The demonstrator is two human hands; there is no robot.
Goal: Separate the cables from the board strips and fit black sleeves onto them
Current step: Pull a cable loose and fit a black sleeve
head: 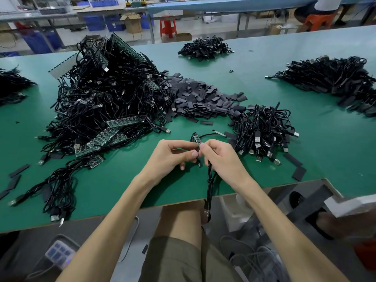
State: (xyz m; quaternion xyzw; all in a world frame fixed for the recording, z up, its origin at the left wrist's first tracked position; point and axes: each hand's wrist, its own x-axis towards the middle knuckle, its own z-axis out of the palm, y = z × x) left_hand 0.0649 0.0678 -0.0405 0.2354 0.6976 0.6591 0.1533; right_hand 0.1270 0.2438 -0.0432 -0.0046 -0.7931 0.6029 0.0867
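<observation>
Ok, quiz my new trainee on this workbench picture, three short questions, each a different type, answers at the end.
1. True or false: the right hand grips a black cable whose USB plug hangs past the near edge of the table.
2. The loose black sleeves lie: A) right of the big tangle of cables and board strips; B) in a blue crate; C) on a stool.
3. Fill in: the small board, held between the fingertips of the left hand and right hand, is ____ in colour.
Key: 1 true; 2 A; 3 green.
</observation>
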